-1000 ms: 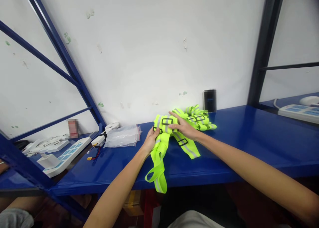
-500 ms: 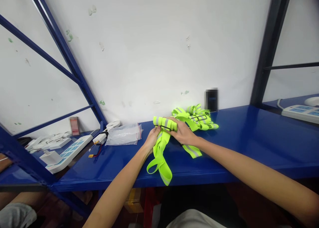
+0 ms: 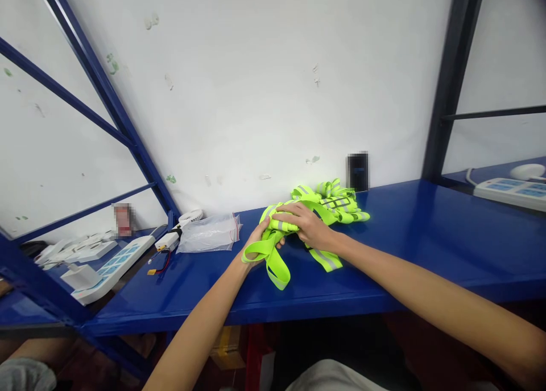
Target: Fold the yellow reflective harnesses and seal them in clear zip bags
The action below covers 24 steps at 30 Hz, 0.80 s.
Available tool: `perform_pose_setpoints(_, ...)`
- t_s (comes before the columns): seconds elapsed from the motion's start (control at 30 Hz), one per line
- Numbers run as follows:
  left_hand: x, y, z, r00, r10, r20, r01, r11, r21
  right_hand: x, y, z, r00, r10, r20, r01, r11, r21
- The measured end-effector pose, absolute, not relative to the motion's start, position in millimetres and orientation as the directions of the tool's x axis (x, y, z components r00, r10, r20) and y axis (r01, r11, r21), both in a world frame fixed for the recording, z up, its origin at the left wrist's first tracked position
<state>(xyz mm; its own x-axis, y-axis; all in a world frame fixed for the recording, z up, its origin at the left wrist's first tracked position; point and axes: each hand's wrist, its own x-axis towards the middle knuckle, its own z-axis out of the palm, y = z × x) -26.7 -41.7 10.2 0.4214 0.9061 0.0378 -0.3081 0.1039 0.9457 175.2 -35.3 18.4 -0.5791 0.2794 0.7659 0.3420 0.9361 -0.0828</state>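
Note:
A neon yellow-green reflective strap [image 3: 277, 267] with grey stripes is bunched between my two hands, and a loop of it hangs toward the table's front edge. My left hand [image 3: 255, 247] grips the bundle from the left and below, thumb on its side. Over the top of it my right hand [image 3: 307, 225] lies with bent fingers wrapped round the folded part. Just behind and to the right, a heap of the same kind of reflective straps [image 3: 341, 204] with dark buckles rests on the table. One flat strap end [image 3: 326, 260] lies below my right wrist.
Clear plastic bags [image 3: 209, 233] lie on the blue table [image 3: 409, 237] to the left, beside a white fan [image 3: 190, 215] and a small device with wires [image 3: 168, 241]. A dark blurred box [image 3: 357, 172] stands by the wall. Power strips [image 3: 113, 270] sit beyond the blue frame.
My right hand has moved over the top of the bundle and covers the folded part. The hanging loop has risen and now drapes across my left hand.

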Motion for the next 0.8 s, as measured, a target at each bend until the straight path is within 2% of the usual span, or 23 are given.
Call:
perform_pose_setpoints(0.1, -24.8, -42.0, 10.3, 0.362, 0.924, 0.122, -0.241, -0.034, 0.970, 178.1, -43.1, 23.2, -0.617, 0.311, 0.723, 0.280, 0.945, -0.167)
perform_pose_setpoints(0.17, -25.6, -43.5, 12.2, 0.347, 0.922, 0.169, -0.219, -0.095, 0.971, 179.1, -47.0, 26.2, -0.554, 0.413, 0.723, 0.250, 0.911, -0.328)
perform_pose_setpoints(0.23, -27.2, -44.9, 13.8, 0.328, 0.923, 0.201, -0.222, -0.131, 0.966, 178.6, -48.2, 28.4, -0.428, 0.589, 0.686, 0.218, 0.804, -0.554)
perform_pose_setpoints(0.3, -29.0, -45.3, 14.4, 0.290, 0.930, 0.226, -0.245, -0.156, 0.957, 176.1, -47.6, 29.6, -0.370, 0.738, 0.564, 0.140, 0.644, -0.752)
perform_pose_setpoints(0.4, -30.6, -44.9, 13.6, 0.272, 0.936, 0.222, -0.252, -0.153, 0.956, 168.3, -47.2, 29.9, -0.457, 0.785, 0.419, 0.008, 0.475, -0.880)
perform_pose_setpoints(0.47, -30.1, -44.8, 13.0, 0.298, 0.928, 0.223, -0.231, -0.156, 0.960, 162.4, -48.4, 29.6, -0.397, 0.831, 0.390, 0.006, 0.427, -0.904)
perform_pose_setpoints(0.57, -26.2, -44.7, 12.3, 0.300, 0.909, 0.288, -0.217, -0.229, 0.949, 157.6, -50.6, 29.2, -0.191, 0.894, 0.404, 0.069, 0.423, -0.903)
perform_pose_setpoints(0.67, -21.0, -42.9, 10.8, 0.232, 0.921, 0.312, -0.247, -0.254, 0.935, 159.0, -52.0, 29.4, -0.228, 0.821, 0.524, 0.088, 0.553, -0.829)
perform_pose_setpoints(0.8, -18.5, -40.5, 8.5, 0.228, 0.955, 0.192, -0.308, -0.116, 0.944, 162.2, -53.0, 28.6, -0.250, 0.678, 0.692, 0.181, 0.734, -0.654)
